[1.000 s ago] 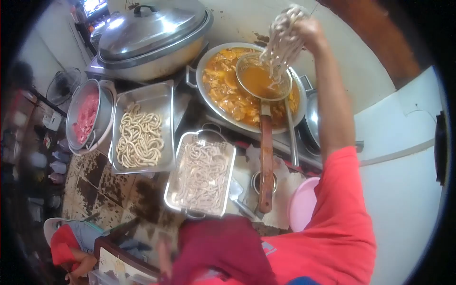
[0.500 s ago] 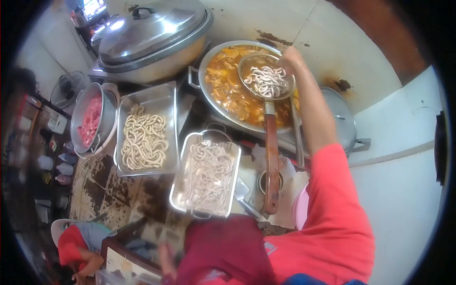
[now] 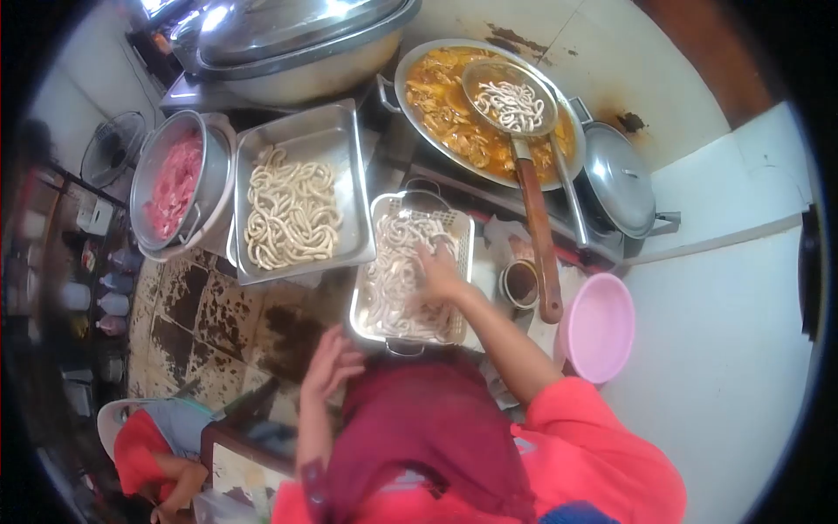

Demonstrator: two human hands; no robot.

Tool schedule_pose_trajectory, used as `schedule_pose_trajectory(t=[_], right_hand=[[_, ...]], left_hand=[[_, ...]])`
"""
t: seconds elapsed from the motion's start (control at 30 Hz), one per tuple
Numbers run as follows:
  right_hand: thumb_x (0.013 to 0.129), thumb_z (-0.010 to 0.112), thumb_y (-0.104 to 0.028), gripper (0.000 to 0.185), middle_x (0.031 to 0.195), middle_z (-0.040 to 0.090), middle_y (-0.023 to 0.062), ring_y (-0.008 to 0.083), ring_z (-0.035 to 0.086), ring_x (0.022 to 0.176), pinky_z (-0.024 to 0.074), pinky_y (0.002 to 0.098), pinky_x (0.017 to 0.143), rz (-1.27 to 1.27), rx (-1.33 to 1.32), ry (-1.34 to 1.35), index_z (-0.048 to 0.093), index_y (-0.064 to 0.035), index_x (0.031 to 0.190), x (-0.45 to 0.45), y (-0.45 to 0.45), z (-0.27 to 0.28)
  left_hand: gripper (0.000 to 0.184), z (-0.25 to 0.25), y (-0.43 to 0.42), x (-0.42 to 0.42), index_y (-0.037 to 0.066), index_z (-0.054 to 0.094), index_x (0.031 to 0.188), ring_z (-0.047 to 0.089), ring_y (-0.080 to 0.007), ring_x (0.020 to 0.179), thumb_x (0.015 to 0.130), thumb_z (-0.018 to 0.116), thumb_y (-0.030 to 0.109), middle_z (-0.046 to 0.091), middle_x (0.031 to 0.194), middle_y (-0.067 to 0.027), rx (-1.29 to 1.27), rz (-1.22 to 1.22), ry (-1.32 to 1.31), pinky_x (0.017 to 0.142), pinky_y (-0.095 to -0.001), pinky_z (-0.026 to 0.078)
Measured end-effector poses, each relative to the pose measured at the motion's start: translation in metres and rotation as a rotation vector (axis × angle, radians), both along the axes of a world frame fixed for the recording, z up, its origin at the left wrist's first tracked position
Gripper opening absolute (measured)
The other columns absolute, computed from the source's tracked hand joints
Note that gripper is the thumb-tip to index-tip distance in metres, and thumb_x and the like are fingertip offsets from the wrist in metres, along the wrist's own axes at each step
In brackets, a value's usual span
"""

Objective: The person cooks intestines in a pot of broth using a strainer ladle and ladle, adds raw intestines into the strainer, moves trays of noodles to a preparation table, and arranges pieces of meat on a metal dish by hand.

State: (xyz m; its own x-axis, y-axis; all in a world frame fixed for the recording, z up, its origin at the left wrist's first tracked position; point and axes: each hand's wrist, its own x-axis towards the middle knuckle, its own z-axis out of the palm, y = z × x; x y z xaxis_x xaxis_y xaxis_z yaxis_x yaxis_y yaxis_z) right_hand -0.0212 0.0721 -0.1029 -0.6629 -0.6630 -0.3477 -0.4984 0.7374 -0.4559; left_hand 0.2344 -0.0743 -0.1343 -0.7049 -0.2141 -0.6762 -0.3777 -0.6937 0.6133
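Note:
My right hand [image 3: 443, 272] reaches into a perforated white basket [image 3: 358, 316], its fingers apart among pale, rope-like strands [image 3: 393, 271]. Just below the basket's lower left corner, my left hand [image 3: 332, 362] is open and holds nothing. A long, wooden-handled strainer [image 3: 534, 223] rests across a wide pan [image 3: 403, 80] of orange-brown stew [image 3: 445, 109], with more pale strands [image 3: 511, 106] in its bowl. Left of the basket, a metal tray [image 3: 349, 157] contains similar, yellower strands [image 3: 292, 210].
A colander [image 3: 206, 196] of pink meat stands at left. Behind is a big lidded pot [image 3: 305, 79]. A lidded pan [image 3: 620, 179], a pink basin [image 3: 601, 327] and a small dark-filled container [image 3: 520, 284] are on the right. Another person in a red sleeve [image 3: 144, 454] sits lower left.
My right hand has left the strainer above the pan and come down into the basket. My left hand has risen nearer the basket. The view has shifted, showing the pink basin more fully.

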Motion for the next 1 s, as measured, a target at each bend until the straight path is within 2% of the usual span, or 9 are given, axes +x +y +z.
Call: schedule_pose_trajectory(t=[0.13, 0.3, 0.4, 0.43, 0.63, 0.7, 0.87, 0.93, 1.0], right_hand=[[0.063, 0.073, -0.045, 0.083, 0.138, 0.022, 0.0242, 0.0438, 0.026, 0.124, 0.0245, 0.0508, 0.102, -0.277, -0.056, 0.241, 0.038, -0.0138, 0.131, -0.030, -0.030, -0.036], [0.067, 0.062, -0.058, 0.080, 0.139, 0.025, 0.0212, 0.0423, 0.033, 0.120, 0.0296, 0.0542, 0.096, -0.218, 0.115, 0.198, 0.041, -0.0150, 0.131, 0.004, -0.049, -0.033], [0.065, 0.066, -0.052, 0.080, 0.138, 0.026, 0.0218, 0.0440, 0.036, 0.117, 0.0349, 0.0540, 0.093, -0.030, 0.146, 0.040, 0.040, -0.0169, 0.132, 0.027, -0.043, -0.011], [0.062, 0.072, -0.041, 0.081, 0.136, 0.028, 0.0220, 0.0454, 0.035, 0.116, 0.0390, 0.0531, 0.090, 0.079, 0.169, 0.122, 0.039, -0.0180, 0.132, 0.037, -0.035, -0.013], [0.063, 0.067, -0.014, 0.051, 0.121, 0.044, 0.0246, 0.0447, 0.050, 0.098, 0.0464, 0.0465, 0.078, 0.016, 0.073, 0.167, 0.054, -0.0095, 0.112, 0.044, -0.032, -0.039], [0.063, 0.066, -0.011, 0.043, 0.107, 0.052, 0.0252, 0.0419, 0.056, 0.090, 0.0476, 0.0436, 0.075, -0.046, 0.022, 0.154, 0.059, -0.0062, 0.104, 0.034, -0.032, -0.042], [0.062, 0.064, -0.005, 0.030, 0.072, 0.063, 0.0177, 0.0304, 0.063, 0.071, 0.0489, 0.0366, 0.064, -0.220, -0.209, 0.245, 0.063, 0.0005, 0.091, 0.010, -0.022, 0.034], [0.063, 0.062, -0.002, 0.028, 0.074, 0.064, 0.0130, 0.0220, 0.063, 0.069, 0.0482, 0.0323, 0.061, -0.332, -0.288, 0.043, 0.063, 0.0001, 0.091, 0.005, -0.017, 0.070], [0.063, 0.061, 0.001, 0.028, 0.077, 0.065, 0.0102, 0.0165, 0.062, 0.067, 0.0479, 0.0288, 0.058, -0.398, -0.420, -0.126, 0.063, 0.0002, 0.091, 0.004, -0.014, 0.112]], left_hand=[[0.053, 0.015, 0.015, -0.036, 0.015, 0.015, 0.135, 0.058, -0.0247, 0.094, 0.093, 0.043, 0.030, 0.047, 0.120, -0.0145, -0.101, -0.227, -0.005, 0.074, -0.0385, 0.052], [0.048, 0.003, 0.019, -0.049, 0.015, 0.016, 0.137, 0.057, -0.0184, 0.093, 0.096, 0.038, 0.027, 0.047, 0.120, -0.0084, -0.083, -0.224, 0.070, 0.081, -0.0337, 0.049], [0.048, -0.015, 0.020, -0.047, 0.015, 0.016, 0.137, 0.055, -0.0185, 0.093, 0.096, 0.038, 0.026, 0.045, 0.121, -0.0083, -0.082, -0.222, 0.141, 0.082, -0.0327, 0.048], [0.047, -0.007, 0.019, -0.047, 0.015, 0.017, 0.137, 0.054, -0.0179, 0.094, 0.096, 0.037, 0.026, 0.044, 0.122, -0.0081, -0.037, -0.229, 0.136, 0.082, -0.0321, 0.047], [0.047, -0.011, 0.020, -0.049, 0.016, 0.017, 0.138, 0.054, -0.0182, 0.094, 0.096, 0.038, 0.024, 0.043, 0.124, -0.0074, -0.045, -0.228, 0.098, 0.083, -0.0336, 0.046], [0.053, -0.014, 0.018, -0.049, 0.014, 0.010, 0.138, 0.050, -0.0259, 0.106, 0.095, 0.040, 0.024, 0.034, 0.132, -0.0114, -0.016, -0.256, 0.130, 0.088, -0.0409, 0.044], [0.056, 0.000, 0.019, -0.042, 0.014, 0.010, 0.136, 0.051, -0.0284, 0.105, 0.093, 0.044, 0.027, 0.034, 0.132, -0.0134, 0.016, -0.205, 0.101, 0.086, -0.0439, 0.046], [0.052, 0.010, 0.019, -0.044, 0.017, 0.016, 0.136, 0.056, -0.0221, 0.095, 0.094, 0.044, 0.029, 0.044, 0.123, -0.0104, 0.033, -0.176, 0.062, 0.081, -0.0398, 0.048], [0.053, 0.007, 0.017, -0.044, 0.017, 0.016, 0.135, 0.057, -0.0238, 0.093, 0.093, 0.046, 0.027, 0.045, 0.123, -0.0115, 0.031, -0.190, 0.083, 0.080, -0.0409, 0.049]])
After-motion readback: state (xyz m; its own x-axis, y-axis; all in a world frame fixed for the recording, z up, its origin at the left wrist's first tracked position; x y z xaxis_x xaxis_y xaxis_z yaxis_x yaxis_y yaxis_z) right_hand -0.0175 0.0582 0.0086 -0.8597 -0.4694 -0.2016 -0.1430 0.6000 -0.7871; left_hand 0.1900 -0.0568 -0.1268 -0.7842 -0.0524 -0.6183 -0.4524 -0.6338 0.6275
